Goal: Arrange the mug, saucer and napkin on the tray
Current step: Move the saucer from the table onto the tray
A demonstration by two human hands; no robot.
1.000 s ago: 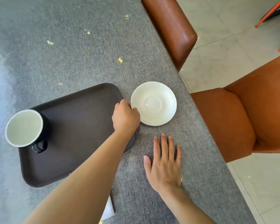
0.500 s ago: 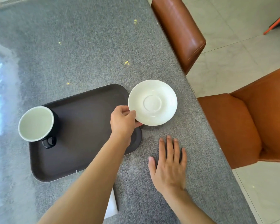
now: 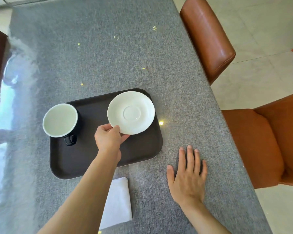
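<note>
You have only one view, a wide-angle camera worn on the head, so no second view shares the scene. It looks forward and steeply down on the table (image 3: 108,56) from above, close enough that both forearms enter from the bottom edge. The tray (image 3: 85,159) lies near the middle of the picture, and the table's right edge runs diagonally down the right side. Beyond this edge you see two chairs (image 3: 208,39) and the floor (image 3: 260,78). Straight lines bend towards the borders.
</note>
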